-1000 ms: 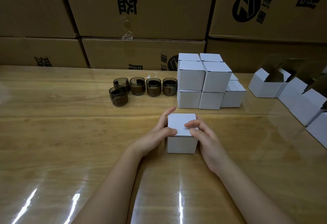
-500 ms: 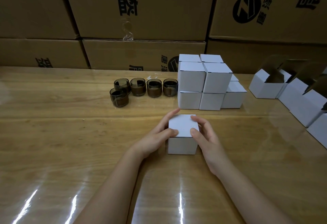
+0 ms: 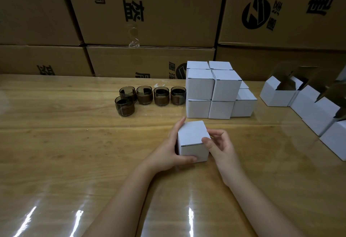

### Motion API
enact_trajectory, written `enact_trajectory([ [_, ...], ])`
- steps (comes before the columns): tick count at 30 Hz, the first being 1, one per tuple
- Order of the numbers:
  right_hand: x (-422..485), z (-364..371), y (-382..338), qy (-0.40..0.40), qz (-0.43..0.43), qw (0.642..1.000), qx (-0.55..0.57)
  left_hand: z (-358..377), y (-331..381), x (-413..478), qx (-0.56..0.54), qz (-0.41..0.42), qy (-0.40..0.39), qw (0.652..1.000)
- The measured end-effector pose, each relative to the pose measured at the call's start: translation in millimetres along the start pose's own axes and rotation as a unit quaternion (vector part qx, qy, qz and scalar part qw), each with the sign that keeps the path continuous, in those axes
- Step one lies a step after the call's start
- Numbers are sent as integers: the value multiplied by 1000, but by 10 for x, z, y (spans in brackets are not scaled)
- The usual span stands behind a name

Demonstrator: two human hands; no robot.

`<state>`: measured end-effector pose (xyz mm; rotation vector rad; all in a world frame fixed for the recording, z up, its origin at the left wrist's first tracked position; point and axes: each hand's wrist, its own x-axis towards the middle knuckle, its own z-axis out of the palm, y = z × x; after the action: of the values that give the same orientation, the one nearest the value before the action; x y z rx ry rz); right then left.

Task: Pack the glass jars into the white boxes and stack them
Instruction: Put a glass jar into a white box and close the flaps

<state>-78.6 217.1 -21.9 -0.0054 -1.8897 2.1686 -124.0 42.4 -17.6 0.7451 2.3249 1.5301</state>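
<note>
Standing along the back of the wooden counter [image 3: 74,143], across the upper part of the frame, is a wall of large brown cardboard cartons [image 3: 159,15] printed with black characters, and a curl of clear tape [image 3: 133,42] sticks out at the seam between two of them. Just in front of the cartons, left of centre, sit five dark glass jars [image 3: 144,96]: four in a row and one nearer the camera, beside the leftmost. Touching the right end of that row is a stack of closed white boxes [image 3: 213,86], two tiers high at its front, with single-tier boxes tucked against its right side. Along the right edge of the frame, well apart from the stack, a line of open white boxes [image 3: 277,94] stands with flaps raised. The stack is the nearest thing to the hands, just beyond them towards the top of the frame, with a narrow strip of counter between. At centre frame both hands clamp a closed white box [image 3: 192,139]. The left hand [image 3: 166,152] wraps its left side, fingers up the far edge and thumb along the lower front edge. The right hand [image 3: 221,148] pinches the right side, thumb on the front corner and fingers curled behind. The box is tilted, its top face leaning towards the upper right and its lid seam facing the camera. It is nearly cubic, so no long axis stands out, and I cannot tell whether its base touches the counter.
</note>
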Motion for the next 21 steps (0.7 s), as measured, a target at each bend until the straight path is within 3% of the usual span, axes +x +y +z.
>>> enact_trajectory([
  [10, 58, -92, 32, -76, 24, 995, -67, 46, 12, 42, 42, -30, 70, 996],
  [15, 74, -79, 67, -91, 50, 991, -87, -5, 9, 54, 54, -20, 52, 997],
  [21, 112, -167, 21, -132, 82, 983, -98, -86, -75, 50, -11, -13, 30, 999],
])
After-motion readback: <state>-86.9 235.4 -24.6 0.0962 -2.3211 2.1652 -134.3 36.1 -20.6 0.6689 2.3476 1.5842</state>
